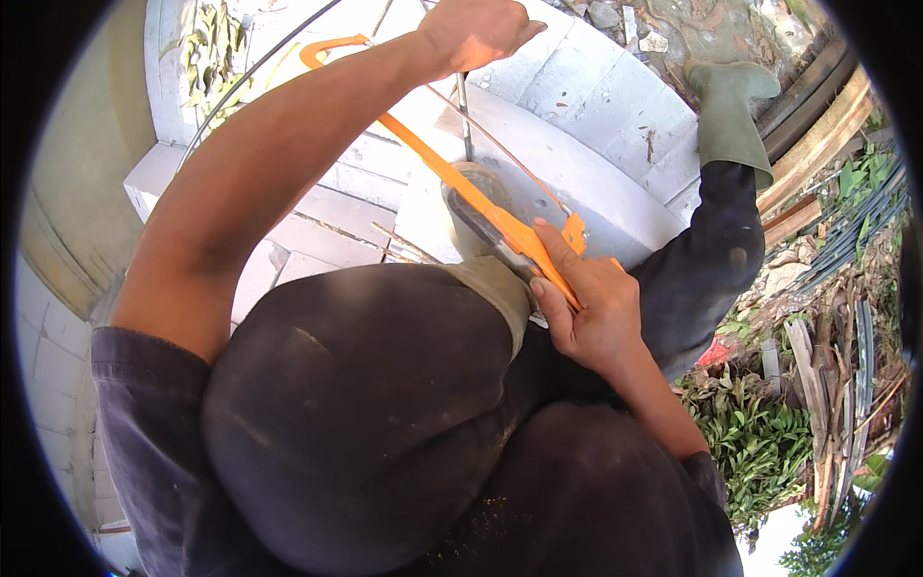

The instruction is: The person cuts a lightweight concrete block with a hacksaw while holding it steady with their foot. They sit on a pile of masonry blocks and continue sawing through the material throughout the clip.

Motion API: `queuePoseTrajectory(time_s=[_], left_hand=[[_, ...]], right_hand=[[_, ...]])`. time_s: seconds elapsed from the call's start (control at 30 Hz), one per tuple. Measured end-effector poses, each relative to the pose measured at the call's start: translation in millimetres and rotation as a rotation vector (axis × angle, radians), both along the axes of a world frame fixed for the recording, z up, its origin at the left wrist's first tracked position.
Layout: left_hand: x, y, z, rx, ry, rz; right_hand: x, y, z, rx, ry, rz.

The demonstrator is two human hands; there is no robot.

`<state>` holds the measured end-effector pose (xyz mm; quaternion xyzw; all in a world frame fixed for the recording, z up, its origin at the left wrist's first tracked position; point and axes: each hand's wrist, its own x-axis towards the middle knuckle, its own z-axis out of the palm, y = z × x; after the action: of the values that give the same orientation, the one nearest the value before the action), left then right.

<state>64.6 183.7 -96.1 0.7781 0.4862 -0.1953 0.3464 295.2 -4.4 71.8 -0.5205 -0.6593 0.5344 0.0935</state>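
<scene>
My right hand [601, 308] is wrapped round the handle of an orange hacksaw [433, 159], its forefinger stretched along the frame. The saw slants from my raised knee toward the upper left, and its thin blade shows on the frame's far side. At the top, my left hand [476, 34] is closed at the upper end of a thin metal rod [465, 115]. Downward the rod reaches the pale blocks beside my left boot [471, 188]. The blade crosses near the rod; I cannot tell whether they touch. My left forearm covers part of the saw's far end.
Pale blocks [586, 72] form a stepped surface ahead. My right boot [726, 106] stands on dirt at the upper right, near wooden planks [817, 144]. Leafy plants [750, 442] and scrap wood [817, 404] lie at right. A dark thin rod or cable [255, 72] crosses the upper left.
</scene>
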Motion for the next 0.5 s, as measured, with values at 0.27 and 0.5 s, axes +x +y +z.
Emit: queuePoseTrajectory(time_s=[0.27, 0.5], left_hand=[[2.1, 5.4, -2.4, 0.015, 0.037, -0.012], [-3.7, 1.5, 3.6, 0.014, 0.016, 0.001]], right_hand=[[-8.9, 16.7, -3.4, -0.046, -0.071, 0.067], [54.1, -26.5, 55.5, -0.089, -0.107, 0.094]])
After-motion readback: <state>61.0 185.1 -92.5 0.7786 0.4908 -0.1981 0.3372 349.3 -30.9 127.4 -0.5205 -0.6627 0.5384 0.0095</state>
